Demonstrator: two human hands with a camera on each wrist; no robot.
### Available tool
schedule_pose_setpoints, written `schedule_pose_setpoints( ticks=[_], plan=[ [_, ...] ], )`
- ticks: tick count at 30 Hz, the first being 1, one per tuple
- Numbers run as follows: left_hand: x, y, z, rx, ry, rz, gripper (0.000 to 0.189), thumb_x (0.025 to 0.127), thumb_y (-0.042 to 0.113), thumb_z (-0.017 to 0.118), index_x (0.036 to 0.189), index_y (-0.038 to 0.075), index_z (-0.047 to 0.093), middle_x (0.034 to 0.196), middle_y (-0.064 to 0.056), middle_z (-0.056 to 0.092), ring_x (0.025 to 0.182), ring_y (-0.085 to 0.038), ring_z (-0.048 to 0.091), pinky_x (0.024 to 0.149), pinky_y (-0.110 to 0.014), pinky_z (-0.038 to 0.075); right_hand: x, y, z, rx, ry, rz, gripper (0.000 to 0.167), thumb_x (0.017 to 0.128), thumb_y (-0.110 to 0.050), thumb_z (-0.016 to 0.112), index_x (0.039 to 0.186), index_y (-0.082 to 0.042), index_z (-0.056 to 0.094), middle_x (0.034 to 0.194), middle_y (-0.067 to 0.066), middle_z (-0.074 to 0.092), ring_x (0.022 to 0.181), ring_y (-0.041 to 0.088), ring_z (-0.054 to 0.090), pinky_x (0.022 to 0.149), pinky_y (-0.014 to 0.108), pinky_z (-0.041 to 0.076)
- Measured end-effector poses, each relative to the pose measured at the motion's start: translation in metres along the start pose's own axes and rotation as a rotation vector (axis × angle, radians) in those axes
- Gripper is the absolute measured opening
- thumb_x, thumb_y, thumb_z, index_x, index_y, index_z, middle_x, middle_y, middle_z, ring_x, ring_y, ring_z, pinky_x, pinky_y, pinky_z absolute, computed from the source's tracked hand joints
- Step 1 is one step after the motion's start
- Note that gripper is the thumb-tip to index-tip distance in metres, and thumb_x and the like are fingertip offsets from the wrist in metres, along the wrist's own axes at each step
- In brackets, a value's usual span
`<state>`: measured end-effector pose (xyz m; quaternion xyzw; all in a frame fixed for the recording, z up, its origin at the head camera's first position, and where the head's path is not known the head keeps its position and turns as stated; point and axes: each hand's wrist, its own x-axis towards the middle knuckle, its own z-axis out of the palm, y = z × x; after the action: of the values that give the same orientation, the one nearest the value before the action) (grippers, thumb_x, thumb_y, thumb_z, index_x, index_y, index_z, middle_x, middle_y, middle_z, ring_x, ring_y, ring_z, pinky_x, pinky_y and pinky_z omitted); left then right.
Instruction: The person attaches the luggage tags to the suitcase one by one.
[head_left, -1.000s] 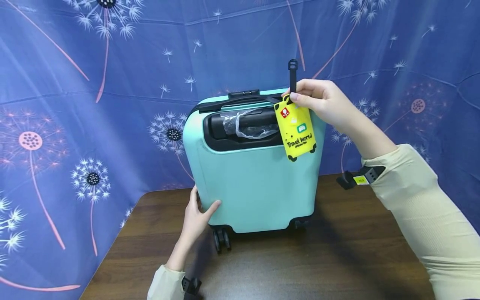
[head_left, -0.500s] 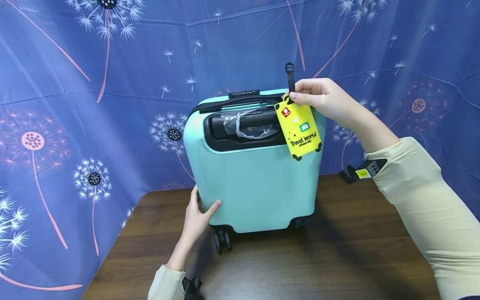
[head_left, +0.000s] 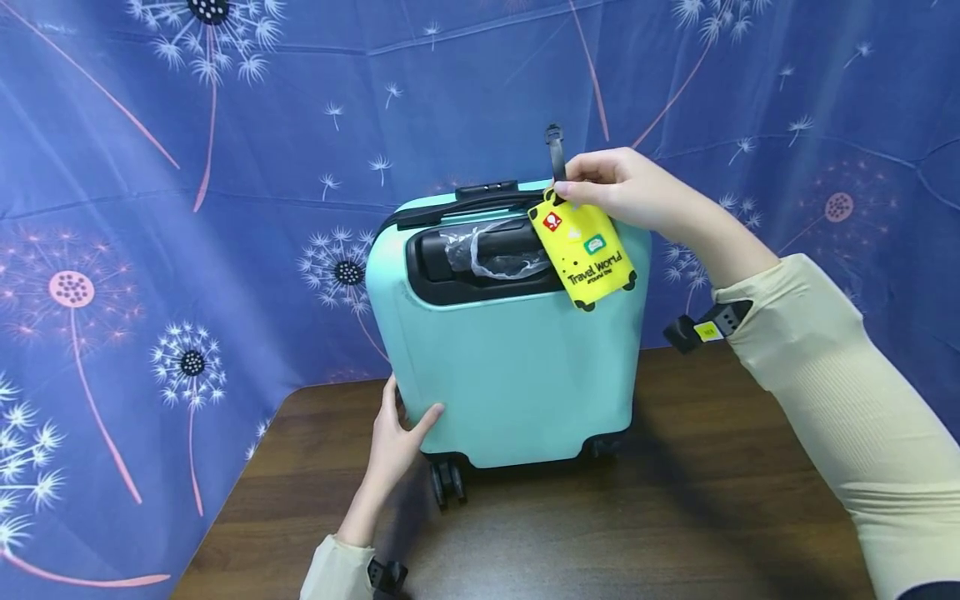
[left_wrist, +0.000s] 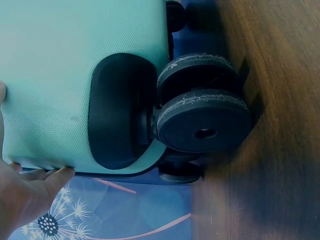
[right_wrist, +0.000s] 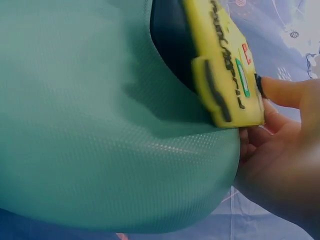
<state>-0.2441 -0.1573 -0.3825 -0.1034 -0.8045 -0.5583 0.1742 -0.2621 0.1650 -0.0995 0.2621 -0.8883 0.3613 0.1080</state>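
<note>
A mint-green suitcase (head_left: 517, 375) stands upright on the table. My left hand (head_left: 392, 442) grips its lower left side, thumb on the front face and fingers along the side. In the left wrist view those fingers (left_wrist: 52, 180) touch the shell near a black double wheel (left_wrist: 205, 122). At the top right, my right hand (head_left: 626, 187) pinches the upper end of a yellow luggage tag (head_left: 588, 258) by its black strap (head_left: 557, 154). The strap's buckle end sticks up above the hand. The tag hangs tilted before the suitcase; part of the black side handle (head_left: 442, 215) runs behind it.
A recessed black pull handle (head_left: 495, 254) with clear plastic wrap sits in the suitcase's front. The combination lock (head_left: 486, 190) is on top. Brown wooden tabletop (head_left: 525, 542) extends in front and to both sides. A blue dandelion-print cloth (head_left: 480, 92) hangs behind.
My right hand has moved the luggage tag slightly left along the suitcase top, and the tag has tilted further. The strap now leans left. The left hand and suitcase stay put.
</note>
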Motion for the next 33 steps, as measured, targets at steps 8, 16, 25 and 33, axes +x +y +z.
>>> schedule_pose_setpoints(
  ticks=[8,16,25,33],
  plan=[
    [-0.001,-0.001,-0.001,-0.007,-0.006,-0.006,0.084,0.085,0.036,0.069,0.149,0.031,0.014,0.146,-0.006,0.036,0.132,-0.030,0.041,0.103,-0.047,0.040,0.009,-0.005,0.000,-0.150,-0.009,0.031,0.036,0.094,-0.042,0.052,0.094,-0.008,0.061,0.083,0.007,0.060,0.068,0.016,0.054,0.062,0.024,0.043],
    [-0.001,-0.001,-0.001,-0.013,-0.006,-0.014,0.084,0.084,0.037,0.069,0.148,0.034,0.015,0.146,-0.004,0.036,0.131,-0.029,0.042,0.103,-0.046,0.040,0.013,-0.011,0.001,-0.166,-0.025,0.045,0.038,0.090,-0.041,0.059,0.113,-0.011,0.066,0.099,0.007,0.066,0.072,0.014,0.057,0.060,0.021,0.046],
    [-0.007,0.023,-0.003,-0.016,-0.018,-0.021,0.084,0.086,0.028,0.069,0.150,0.023,0.014,0.146,-0.011,0.036,0.132,-0.031,0.040,0.104,-0.047,0.039,0.022,-0.013,0.006,-0.190,-0.019,0.005,0.037,0.090,-0.040,0.059,0.112,-0.011,0.064,0.117,0.005,0.054,0.099,0.021,0.047,0.081,0.034,0.039],
    [-0.010,0.032,-0.005,-0.039,-0.033,-0.039,0.083,0.087,0.025,0.068,0.150,0.020,0.014,0.147,-0.012,0.034,0.133,-0.031,0.039,0.107,-0.046,0.036,0.032,-0.003,0.007,0.004,-0.061,-0.040,0.031,0.093,-0.033,0.058,0.113,-0.010,0.061,0.110,0.004,0.058,0.091,0.018,0.053,0.078,0.024,0.043]
  ],
)
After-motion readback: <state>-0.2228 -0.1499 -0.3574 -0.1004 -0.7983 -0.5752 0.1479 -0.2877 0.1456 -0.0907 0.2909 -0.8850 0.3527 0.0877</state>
